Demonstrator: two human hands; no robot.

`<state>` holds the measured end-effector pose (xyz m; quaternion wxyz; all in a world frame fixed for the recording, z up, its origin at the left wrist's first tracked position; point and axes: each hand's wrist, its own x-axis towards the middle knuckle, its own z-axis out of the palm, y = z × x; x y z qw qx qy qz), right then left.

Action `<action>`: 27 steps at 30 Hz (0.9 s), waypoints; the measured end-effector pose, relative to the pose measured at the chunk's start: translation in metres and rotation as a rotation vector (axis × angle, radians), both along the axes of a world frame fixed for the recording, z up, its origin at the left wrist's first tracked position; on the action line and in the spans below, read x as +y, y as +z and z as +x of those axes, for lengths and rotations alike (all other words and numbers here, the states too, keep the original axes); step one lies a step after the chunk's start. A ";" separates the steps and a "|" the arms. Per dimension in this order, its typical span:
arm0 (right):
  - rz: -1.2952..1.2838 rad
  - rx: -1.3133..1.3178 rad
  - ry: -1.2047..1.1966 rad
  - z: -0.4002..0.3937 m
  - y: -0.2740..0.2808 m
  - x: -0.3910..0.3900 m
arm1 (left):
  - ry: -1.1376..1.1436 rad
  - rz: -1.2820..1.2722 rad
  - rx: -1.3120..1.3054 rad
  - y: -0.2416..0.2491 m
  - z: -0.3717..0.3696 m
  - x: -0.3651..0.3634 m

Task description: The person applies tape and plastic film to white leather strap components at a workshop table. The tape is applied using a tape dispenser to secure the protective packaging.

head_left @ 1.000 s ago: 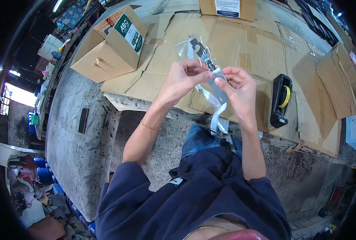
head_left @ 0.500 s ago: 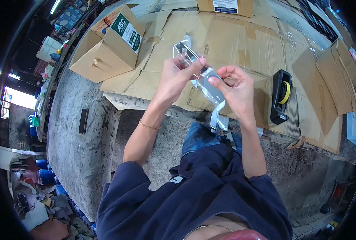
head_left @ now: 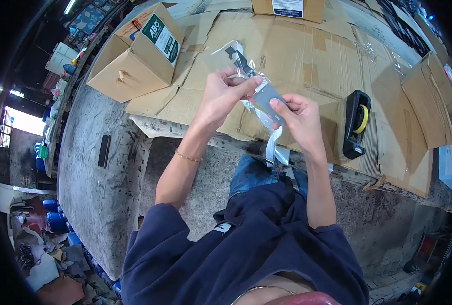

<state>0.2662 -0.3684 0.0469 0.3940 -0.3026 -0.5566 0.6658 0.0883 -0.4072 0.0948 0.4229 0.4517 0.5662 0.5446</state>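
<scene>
Though tilted — card (head_left: 267,96) between fingers (head_left: 281,108)

Beyond the left grip (head_left: 223,96) and right grip (head_left: 298,115), the cardboard-covered surface (head_left: 289,56) offers a broad flat lane up to a far box (head_left: 262,8) blocking the back. An open box (head_left: 129,73) bars the left side, with a gap beside the left grip. Rightward, a tape dispenser (head_left: 350,129) obstructs; between it and the opened carton (head_left: 429,104) lies another passage. The plastic packet (head_left: 267,95) blocks the space between both grips.
</scene>
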 end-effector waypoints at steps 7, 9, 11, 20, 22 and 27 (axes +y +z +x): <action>0.030 -0.065 -0.102 -0.012 0.005 -0.011 | -0.016 -0.050 -0.076 0.008 -0.015 -0.005; 0.028 0.006 -0.149 -0.017 0.007 -0.016 | -0.068 -0.055 0.164 0.007 -0.010 -0.009; 0.027 -0.003 -0.163 -0.019 0.008 -0.018 | -0.089 -0.059 0.140 0.003 -0.007 -0.009; 0.026 0.046 -0.257 -0.024 0.003 -0.019 | -0.102 0.012 -0.186 -0.020 -0.009 -0.010; 0.018 0.074 -0.266 -0.025 0.003 -0.019 | -0.093 0.028 -0.326 -0.022 -0.012 -0.010; 0.108 -0.010 -0.318 -0.027 0.004 -0.023 | -0.117 -0.027 -0.284 -0.015 -0.027 -0.008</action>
